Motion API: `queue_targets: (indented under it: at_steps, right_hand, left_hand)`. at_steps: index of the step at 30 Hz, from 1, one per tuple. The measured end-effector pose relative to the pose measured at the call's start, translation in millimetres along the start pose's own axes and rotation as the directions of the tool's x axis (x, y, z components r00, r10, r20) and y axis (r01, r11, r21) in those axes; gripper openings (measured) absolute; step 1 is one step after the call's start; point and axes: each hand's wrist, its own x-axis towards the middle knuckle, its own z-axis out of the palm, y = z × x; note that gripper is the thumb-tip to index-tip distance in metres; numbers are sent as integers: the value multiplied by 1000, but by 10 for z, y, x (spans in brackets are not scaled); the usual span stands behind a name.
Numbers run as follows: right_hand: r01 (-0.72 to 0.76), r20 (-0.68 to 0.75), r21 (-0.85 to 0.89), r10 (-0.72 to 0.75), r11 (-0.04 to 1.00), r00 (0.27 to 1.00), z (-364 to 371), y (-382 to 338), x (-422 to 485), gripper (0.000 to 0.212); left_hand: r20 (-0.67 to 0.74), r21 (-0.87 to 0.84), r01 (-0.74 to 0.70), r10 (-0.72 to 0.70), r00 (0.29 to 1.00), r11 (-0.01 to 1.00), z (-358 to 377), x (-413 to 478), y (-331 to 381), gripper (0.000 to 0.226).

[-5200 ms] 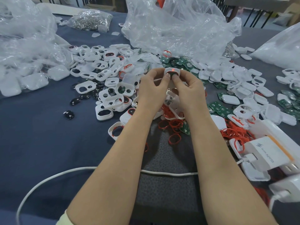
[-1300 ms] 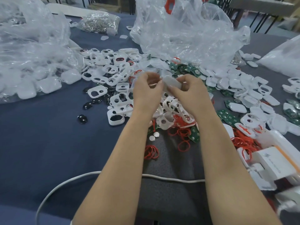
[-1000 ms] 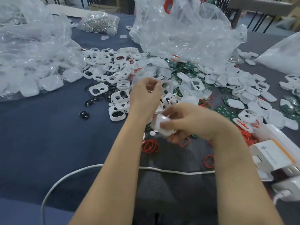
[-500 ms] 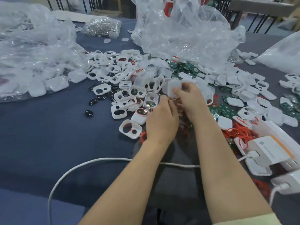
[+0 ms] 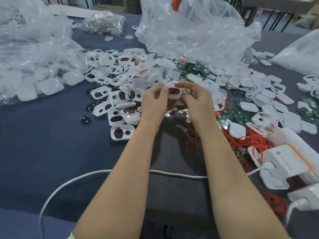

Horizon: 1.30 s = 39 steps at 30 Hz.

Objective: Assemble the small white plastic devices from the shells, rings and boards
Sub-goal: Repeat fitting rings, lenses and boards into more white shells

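Above the middle of the dark blue counter [image 5: 43, 144], a small white device [image 5: 174, 93] with a red ring round its dark window is held between both hands; the grip of the left hand [image 5: 153, 102] is closed on its left edge, thumb and curled fingers pinching it; the grip of the right hand [image 5: 196, 99] is closed likewise on its right edge; white shells [image 5: 110, 94] are heaped just beyond and to the left; green boards [image 5: 195, 68] are scattered behind and to the right; red rings [image 5: 191, 135] are strewn near the right wrist; small silver discs [image 5: 179, 111] are seen under the hands; a white cable [image 5: 86, 175] is laid beneath both forearms.
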Motion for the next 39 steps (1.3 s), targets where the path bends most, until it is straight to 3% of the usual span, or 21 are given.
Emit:
queue_targets:
  at_steps: [5, 9, 11, 14, 20, 26, 34, 39]
  right_hand:
    - [-39, -40, 97, 43, 994, 998, -5, -5, 24, 26]
    - [46, -16, -118, -48, 992, 999, -23, 34, -1, 32]
    - [46, 5, -158, -46, 986, 999, -34, 31, -2, 42]
    - [-43, 29, -54, 44, 998, 999, -41, 28, 6, 34]
    - [-128, -41, 90, 132, 988, 990, -20, -1, -23, 24]
    - [-69, -58, -189, 59, 980, 997, -40, 37, 0, 13]
    - [-98, 12, -198, 103, 975, 995, -155, 3, 11, 32]
    - [-116, 86, -344, 154, 932, 984, -239, -20, 3, 13]
  left_hand:
    - [11, -52, -26, 27, 1000, 998, 1, -19, -9, 24]
    - [-19, -46, -26, 25, 1000, 999, 5, -2, -18, 18]
    - [-51, -151, 46, -54, 997, 988, -3, 31, -13, 13]
    - [-51, -364, 95, -121, 991, 926, -14, 65, -11, 11]
    - [40, -282, 50, -40, 998, 958, 9, 12, -17, 19]
    - [26, -217, 45, -41, 999, 975, 5, -1, 0, 20]
    - [16, 127, -78, 77, 997, 989, -27, -62, 45, 12]
    - [148, 527, -227, 174, 974, 819, -67, -119, 29, 8]
